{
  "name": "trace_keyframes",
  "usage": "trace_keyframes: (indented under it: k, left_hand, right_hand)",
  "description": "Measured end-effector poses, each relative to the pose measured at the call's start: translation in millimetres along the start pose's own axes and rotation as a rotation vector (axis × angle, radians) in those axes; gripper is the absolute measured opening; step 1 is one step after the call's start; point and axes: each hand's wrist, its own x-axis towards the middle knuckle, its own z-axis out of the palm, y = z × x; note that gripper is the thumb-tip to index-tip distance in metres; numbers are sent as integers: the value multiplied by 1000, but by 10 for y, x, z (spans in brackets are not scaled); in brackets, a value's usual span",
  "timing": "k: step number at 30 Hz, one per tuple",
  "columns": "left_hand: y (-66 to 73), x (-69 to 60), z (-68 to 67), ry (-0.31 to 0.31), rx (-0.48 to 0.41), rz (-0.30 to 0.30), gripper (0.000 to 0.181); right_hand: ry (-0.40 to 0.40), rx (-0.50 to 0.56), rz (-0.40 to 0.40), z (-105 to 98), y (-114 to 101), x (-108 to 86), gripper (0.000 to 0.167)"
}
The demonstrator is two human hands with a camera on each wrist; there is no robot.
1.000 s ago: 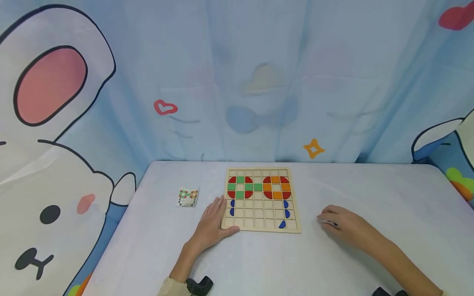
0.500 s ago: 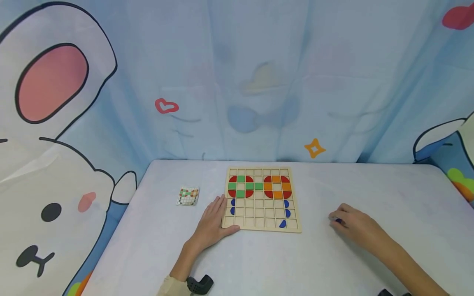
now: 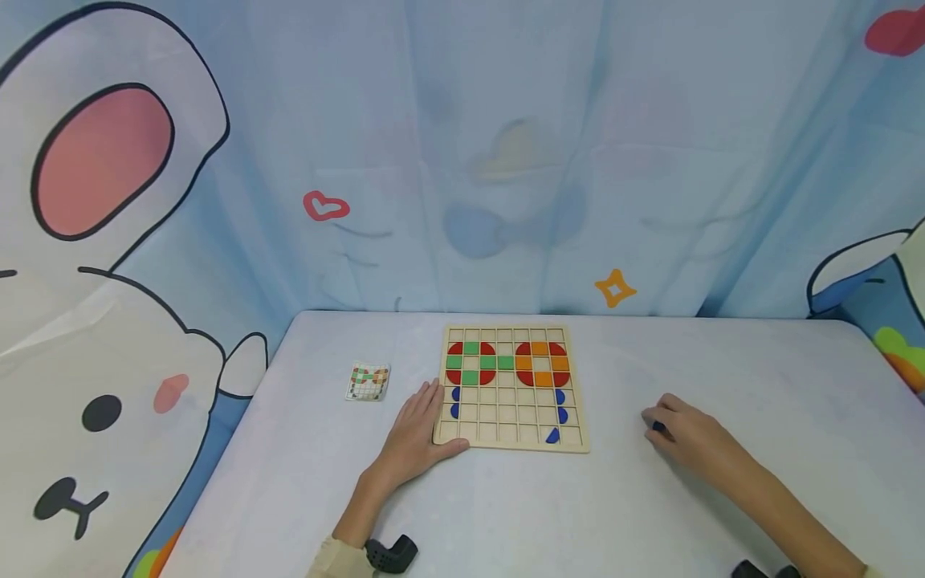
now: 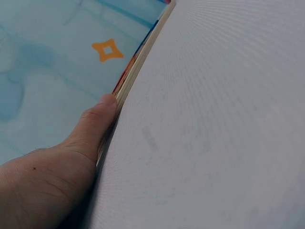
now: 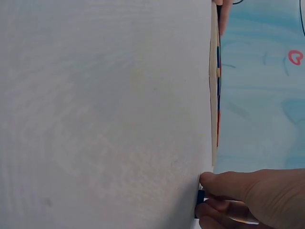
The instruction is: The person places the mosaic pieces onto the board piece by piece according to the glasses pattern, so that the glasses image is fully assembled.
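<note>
A square wooden grid board [image 3: 487,434] lies on the table, its edge seen nearly side-on in the left wrist view. Red, green and orange pieces form two ring shapes joined by one green square [image 3: 505,363]. Lower down sit several blue pieces, among them a blue triangle [image 3: 552,436]. My left hand [image 3: 413,437] rests against the board's left side, its thumb [image 4: 93,126] along the front edge. To the right of the board, just over the table, my right hand [image 3: 690,437] pinches a small blue piece [image 5: 200,196], partly hidden by the fingers; its exact shape cannot be made out.
A small pattern card [image 3: 368,382] with a similar coloured design lies left of the board. White cloth covers the table [image 3: 549,514]. Behind it hangs a printed blue curtain [image 3: 405,160]. A black wrist device [image 3: 392,554] sits by the left sleeve.
My right hand has drawn a little to the right, away from the board, and the blue piece in its fingers has turned. The left hand and the board's pieces stay the same.
</note>
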Motion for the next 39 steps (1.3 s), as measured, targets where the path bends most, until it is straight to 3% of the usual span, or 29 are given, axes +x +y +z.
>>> trace_keyframes:
  k: [11, 25, 30, 34, 39]
  left_hand:
    - [-15, 9, -2, -7, 7, -2, 99]
    - [9, 8, -25, -16, -2, -8, 99]
    - [2, 11, -11, -12, -3, -2, 99]
    - [-4, 11, -5, -11, 1, 6, 99]
    - [-7, 6, -9, -10, -3, 6, 99]
  right_hand:
    - [22, -35, 22, -47, -24, 9, 6]
    - [25, 2, 21, -80, -9, 17, 9]
    - [-22, 22, 89, -81, 45, 33, 24]
    - [-75, 39, 109, -62, 84, 48, 21]
    - [-87, 51, 106, -62, 93, 77, 18]
